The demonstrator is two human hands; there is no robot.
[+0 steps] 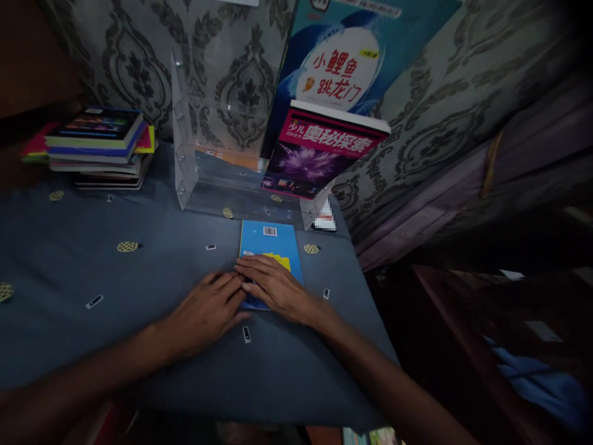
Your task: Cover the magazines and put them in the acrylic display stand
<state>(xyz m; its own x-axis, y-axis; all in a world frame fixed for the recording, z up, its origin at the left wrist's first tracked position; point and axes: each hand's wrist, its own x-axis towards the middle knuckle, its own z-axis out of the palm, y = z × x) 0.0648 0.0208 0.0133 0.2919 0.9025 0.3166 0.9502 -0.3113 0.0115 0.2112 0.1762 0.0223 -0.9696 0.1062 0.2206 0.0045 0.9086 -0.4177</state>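
Note:
A blue book (259, 240) with a barcode and a yellow patch lies flat on the cloth-covered table. Across its lower half rests my right hand (273, 284), palm down with fingers stretched out to the left. My left hand (213, 306) lies at the book's left edge, fingers extended, its tips meeting those of my right hand. Just beyond the book stands a clear acrylic rack (222, 198). In the rack's right part lean a magenta and black book (315, 151) and, behind it, a taller blue book (389, 43).
A stack of books (97, 154) sits at the table's back left. Patterned wallpaper (241, 80) rises behind the rack. Past the right edge of the grey-blue tablecloth (162, 247) is a dark area with a blue cloth (542, 377). A small pixelated white item (325, 219) stands by the rack.

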